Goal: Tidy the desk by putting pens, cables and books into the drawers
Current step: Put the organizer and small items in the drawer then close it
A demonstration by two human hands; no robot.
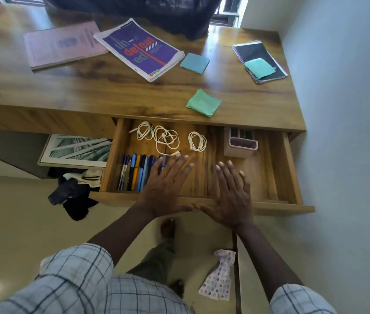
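Over the pulled-out wooden drawer, both hands were spread flat with fingers extended, gripping nothing. The left hand lay partly across the row of blue, black and yellow pens, its fingers over the rightmost ones; the right hand hovered over bare drawer floor, near the pink plastic pen holder. Whether either palm actually pressed down could not be told.

The pens lay side by side at the drawer's front left, their long axes running front to back, tilted slightly, with what looked like their caps towards the desk. Behind them sat three coiled white cables, the middle one with a loose end trailing towards the left fingertips.

The books were not yet stowed: a pink paperback book, a purple-covered book with red lettering and a black spiral notebook lay on the wooden desk top, with three teal and green sticky-note pads among them.

The risk seemed to be that a sweep of the left hand would roll the pens out of line, or snag the trailing cable end and undo its coil. Closing the drawer briskly could also slide the pens backwards into the cables.
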